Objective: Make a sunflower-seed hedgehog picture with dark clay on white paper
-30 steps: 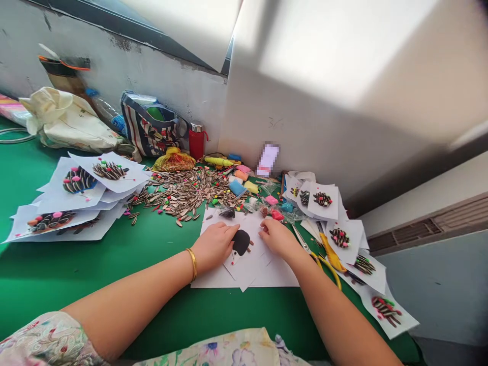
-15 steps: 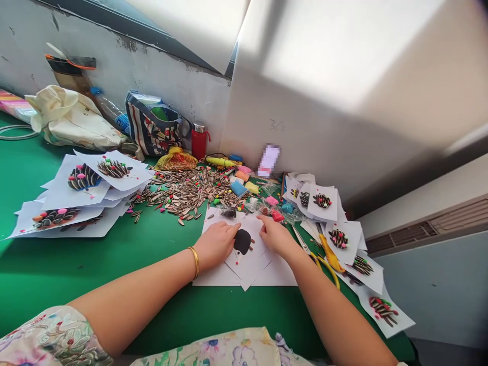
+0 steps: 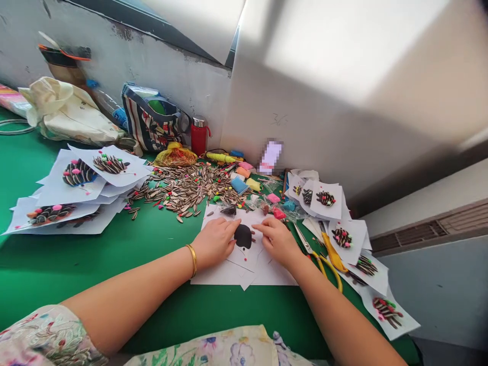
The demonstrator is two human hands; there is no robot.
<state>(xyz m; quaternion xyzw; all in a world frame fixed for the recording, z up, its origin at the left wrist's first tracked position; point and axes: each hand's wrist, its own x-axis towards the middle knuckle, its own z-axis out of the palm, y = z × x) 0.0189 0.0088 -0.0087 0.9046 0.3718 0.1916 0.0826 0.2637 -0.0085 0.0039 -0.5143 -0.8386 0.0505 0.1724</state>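
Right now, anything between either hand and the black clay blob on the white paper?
Nothing visible. The left hand touches the left edge of the black rounded clay blob on the white paper sheet. The right hand has its fingers at the blob's right edge. The pile of striped sunflower seeds lies beyond, apart from both.

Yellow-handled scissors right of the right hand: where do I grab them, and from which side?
Take the scissors by their yellow handle loops, coming from the near right. They lie flat on the green table, blades pointing away beside the right hand, so the loops are the free, blunt end; a yellow utility knife lies just right of them.
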